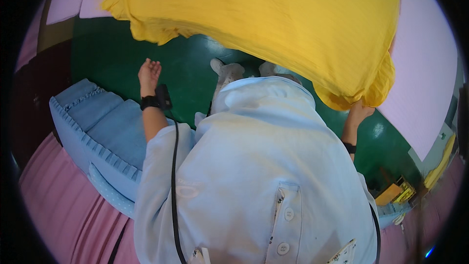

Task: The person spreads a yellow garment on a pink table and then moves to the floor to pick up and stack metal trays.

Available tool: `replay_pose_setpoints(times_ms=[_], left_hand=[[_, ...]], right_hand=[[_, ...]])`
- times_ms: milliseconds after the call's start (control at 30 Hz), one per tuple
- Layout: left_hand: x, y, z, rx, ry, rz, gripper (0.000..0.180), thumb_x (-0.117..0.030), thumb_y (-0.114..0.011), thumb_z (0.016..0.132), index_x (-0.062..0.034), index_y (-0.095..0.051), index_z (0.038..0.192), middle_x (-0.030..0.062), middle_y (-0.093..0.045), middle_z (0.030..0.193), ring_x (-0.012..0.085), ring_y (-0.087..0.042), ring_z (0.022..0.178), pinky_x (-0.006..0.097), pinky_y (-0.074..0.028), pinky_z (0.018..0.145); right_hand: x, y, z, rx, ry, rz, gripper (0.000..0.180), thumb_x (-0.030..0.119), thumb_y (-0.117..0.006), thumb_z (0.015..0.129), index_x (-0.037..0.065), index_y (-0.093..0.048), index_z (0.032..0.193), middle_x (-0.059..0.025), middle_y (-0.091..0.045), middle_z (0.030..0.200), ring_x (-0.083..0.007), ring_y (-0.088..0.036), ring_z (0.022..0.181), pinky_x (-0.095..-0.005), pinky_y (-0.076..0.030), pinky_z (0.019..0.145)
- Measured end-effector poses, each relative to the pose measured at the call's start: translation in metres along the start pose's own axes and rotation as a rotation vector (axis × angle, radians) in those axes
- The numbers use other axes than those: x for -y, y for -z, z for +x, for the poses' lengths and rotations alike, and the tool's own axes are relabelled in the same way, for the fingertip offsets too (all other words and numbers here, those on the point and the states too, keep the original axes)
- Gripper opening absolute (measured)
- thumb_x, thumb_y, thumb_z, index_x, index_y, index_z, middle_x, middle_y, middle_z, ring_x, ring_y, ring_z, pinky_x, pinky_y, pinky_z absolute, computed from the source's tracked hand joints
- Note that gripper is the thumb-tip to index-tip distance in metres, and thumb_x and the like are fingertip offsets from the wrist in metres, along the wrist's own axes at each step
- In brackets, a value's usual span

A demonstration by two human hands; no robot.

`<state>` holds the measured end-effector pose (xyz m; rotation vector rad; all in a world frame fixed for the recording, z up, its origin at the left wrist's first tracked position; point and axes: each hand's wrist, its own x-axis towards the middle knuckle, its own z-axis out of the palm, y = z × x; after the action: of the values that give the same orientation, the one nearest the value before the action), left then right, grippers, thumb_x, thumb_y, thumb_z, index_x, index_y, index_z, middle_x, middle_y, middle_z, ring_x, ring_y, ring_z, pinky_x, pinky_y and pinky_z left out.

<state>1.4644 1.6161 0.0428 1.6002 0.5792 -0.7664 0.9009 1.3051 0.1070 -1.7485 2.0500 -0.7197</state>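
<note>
A large yellow cloth (pixel 264 5) stretches across the top of the head view, with a gathered edge at its far left and a bunched corner at its near right. My right hand (pixel 361 111) is closed on that bunched corner, and the cloth hides some of its fingers. On the other side, my left hand (pixel 149 73) hangs below the cloth's near left edge, apart from it. Its fingers are loosely curled and spread a little, with nothing in them. A black band with a small dark device (pixel 163 98) is on my left wrist.
Pale lilac sheeting (pixel 422 63) shows beyond the cloth at the right. A blue cushioned seat with ruffled trim (pixel 110 117) stands at the left, beside pink drapery (pixel 73 205). An orange box (pixel 388 194) is at the lower right. The floor (pixel 185 63) is green.
</note>
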Motion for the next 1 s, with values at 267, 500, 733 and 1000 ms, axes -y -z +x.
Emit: replay_pose_setpoints(times_ms=[267, 500, 733, 1000], left_hand=[[-0.016, 0.083, -0.020, 0.071, -0.076, 0.292, 0.023, -0.018, -0.052, 0.081, -0.0066, -0.051, 0.101, 0.0042, -0.053, 0.083, 0.0182, -0.055, 0.081, 0.032, -0.045, 0.073], [-0.144, 0.125, 0.031, 0.025, -0.393, 0.289, 0.016, -0.016, -0.053, 0.080, -0.0082, -0.055, 0.093, 0.0022, -0.057, 0.081, 0.0134, -0.058, 0.072, 0.024, -0.045, 0.064], [-0.279, 0.006, 0.072, 0.245, -0.689, 0.479, 0.020, -0.015, -0.052, 0.081, -0.0047, -0.056, 0.098, 0.0060, -0.059, 0.081, 0.0149, -0.058, 0.072, 0.025, -0.046, 0.065], [-0.368, -0.136, 0.148, 0.300, -1.489, 1.190, 0.024, -0.019, -0.053, 0.078, -0.0066, -0.054, 0.099, 0.0104, -0.055, 0.095, 0.0248, -0.054, 0.084, 0.032, -0.044, 0.073]], right_hand=[[0.158, -0.045, -0.029, 0.109, 0.512, -0.460, 0.062, 0.039, -0.053, 0.078, 0.000, -0.034, 0.123, -0.0286, -0.025, 0.128, -0.0363, -0.027, 0.119, -0.0461, -0.026, 0.093], [0.239, -0.157, -0.073, 0.118, 0.649, -0.373, 0.058, 0.045, -0.043, 0.082, 0.006, -0.035, 0.124, -0.0207, -0.032, 0.128, -0.0347, -0.028, 0.120, -0.0519, -0.023, 0.094], [0.277, -0.186, -0.082, -0.096, 0.555, -0.492, 0.047, 0.039, -0.041, 0.083, 0.014, -0.039, 0.123, -0.0107, -0.036, 0.129, -0.0276, -0.031, 0.120, -0.0524, -0.021, 0.094], [0.275, -0.177, -0.083, -0.125, 0.581, -0.377, 0.042, 0.029, -0.034, 0.083, 0.011, -0.045, 0.120, -0.0085, -0.041, 0.126, -0.0269, -0.036, 0.117, -0.0475, -0.022, 0.095]])
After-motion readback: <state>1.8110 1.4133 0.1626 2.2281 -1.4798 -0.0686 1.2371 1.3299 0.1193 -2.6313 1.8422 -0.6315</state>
